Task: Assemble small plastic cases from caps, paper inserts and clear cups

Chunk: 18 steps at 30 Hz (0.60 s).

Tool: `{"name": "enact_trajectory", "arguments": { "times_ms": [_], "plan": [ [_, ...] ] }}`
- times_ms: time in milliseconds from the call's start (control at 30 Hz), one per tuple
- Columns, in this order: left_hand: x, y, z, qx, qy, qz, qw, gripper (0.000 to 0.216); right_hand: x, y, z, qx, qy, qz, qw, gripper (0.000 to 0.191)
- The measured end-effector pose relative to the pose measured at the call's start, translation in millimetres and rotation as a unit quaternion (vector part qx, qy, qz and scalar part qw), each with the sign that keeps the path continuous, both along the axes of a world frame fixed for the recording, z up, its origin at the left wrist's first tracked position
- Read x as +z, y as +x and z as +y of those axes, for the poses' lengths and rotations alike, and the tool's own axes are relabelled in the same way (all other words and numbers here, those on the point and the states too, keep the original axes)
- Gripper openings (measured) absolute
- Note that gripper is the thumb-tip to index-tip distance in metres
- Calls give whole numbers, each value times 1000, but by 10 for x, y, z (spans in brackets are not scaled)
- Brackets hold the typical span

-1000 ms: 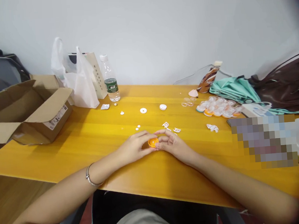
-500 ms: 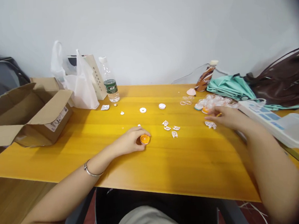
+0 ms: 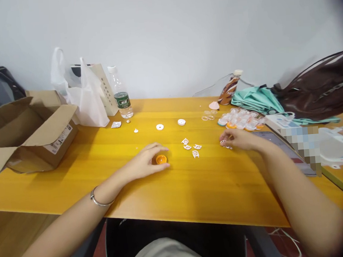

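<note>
My left hand rests on the table with thumb and fingers spread apart around a small orange cup. The cup sits upright on the wood between them, not gripped. At the right, the curled fingers of my right hand are closed on small white openwork plastic pieces; the fingertips partly hide them. Several similar white wheel-patterned pieces lie between my hands. Behind them are a white ring, a shallow white round cap and a tiny white part.
Clear and orange-based capsules are clustered behind my right hand, near clear rings. A tablet-like device lies under my right forearm. An open cardboard box, a plastic bag and a water bottle stand at left.
My left fingers have opened from the orange cup. My right hand has moved from the capsules to the white pieces, which have shifted left. The whole view has shifted slightly.
</note>
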<state>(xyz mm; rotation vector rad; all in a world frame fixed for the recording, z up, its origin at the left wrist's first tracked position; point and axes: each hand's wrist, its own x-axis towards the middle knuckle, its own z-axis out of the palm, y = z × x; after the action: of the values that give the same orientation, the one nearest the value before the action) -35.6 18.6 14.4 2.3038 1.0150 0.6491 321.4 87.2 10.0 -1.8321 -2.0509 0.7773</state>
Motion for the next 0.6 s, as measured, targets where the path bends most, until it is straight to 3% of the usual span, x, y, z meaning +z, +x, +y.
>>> {"name": "enact_trajectory", "arguments": {
  "times_ms": [200,433,600],
  "plan": [
    [-96,152,166,21,65,-10,998,25,-37,-303,-26,14,-22,131,991,18],
    [-102,664,492,-62,163,113,978,22,-35,-416,-64,-4,-21,158,987,21],
    [-221,891,607,-51,128,97,986,11,9,-435,-96,56,-3,213,976,19]
  ]
}}
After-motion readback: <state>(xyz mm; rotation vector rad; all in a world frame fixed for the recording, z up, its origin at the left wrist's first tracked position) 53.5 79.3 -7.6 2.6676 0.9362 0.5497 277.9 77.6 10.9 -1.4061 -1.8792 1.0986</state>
